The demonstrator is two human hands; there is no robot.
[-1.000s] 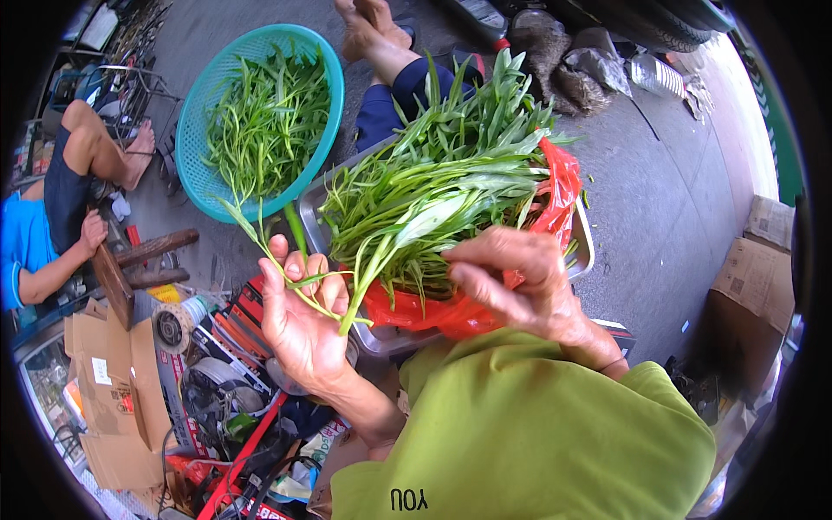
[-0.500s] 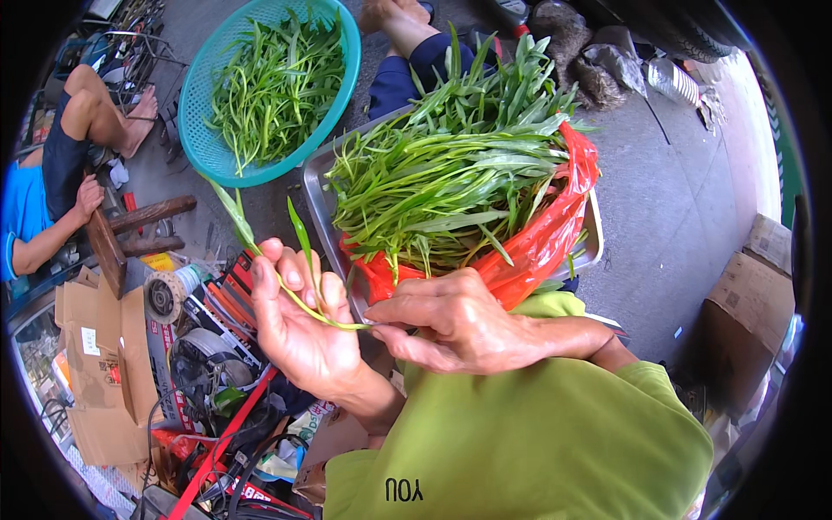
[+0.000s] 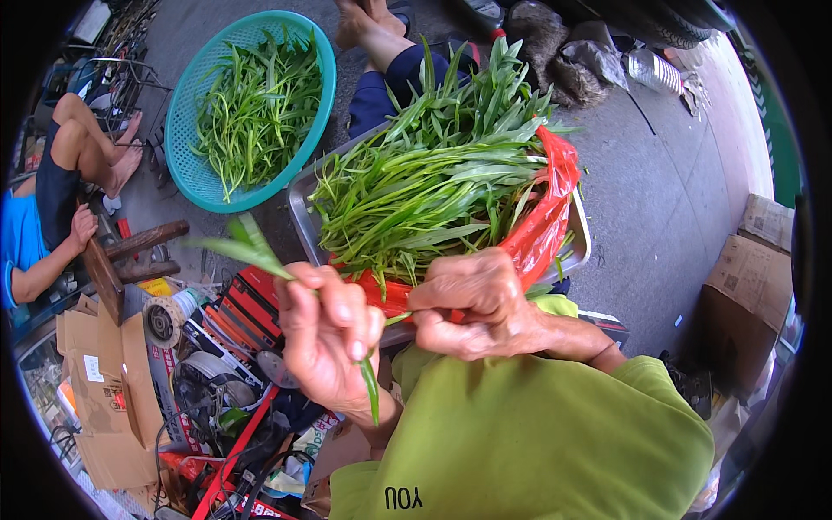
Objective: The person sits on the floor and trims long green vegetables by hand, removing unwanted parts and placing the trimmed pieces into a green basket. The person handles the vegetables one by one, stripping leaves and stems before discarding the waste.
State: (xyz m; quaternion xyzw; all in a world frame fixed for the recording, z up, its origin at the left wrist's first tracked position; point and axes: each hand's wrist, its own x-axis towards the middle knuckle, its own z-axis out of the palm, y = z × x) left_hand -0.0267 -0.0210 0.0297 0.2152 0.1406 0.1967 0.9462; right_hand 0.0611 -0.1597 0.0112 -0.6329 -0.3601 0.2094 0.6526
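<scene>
My left hand [image 3: 329,325] is closed round a leafy green vegetable stem [image 3: 245,247], like water spinach; its leaves stick out past my fingertips, and another leaf hangs below my palm. Beside it, my right hand [image 3: 475,299] is closed in a pinch at the pale lower end of the stem, which shows between my two hands. Just beyond them, a heap of the same greens [image 3: 425,186] lies on a red plastic bag [image 3: 555,195] in a metal tray [image 3: 299,204]. Farther left, a teal mesh basket [image 3: 325,95] holds looser leafy tips.
At the far left another person [image 3: 30,230] sits by a wooden stool [image 3: 108,269]. Cardboard [image 3: 113,390], cables and tools crowd the lower left. Cardboard boxes [image 3: 750,286] stand at the right. A clear plastic bottle [image 3: 654,71] lies at the far right.
My left hand has turned and its fingers have curled in over the stem. My right fingers have tightened at the lower end. The whole view has shifted slightly.
</scene>
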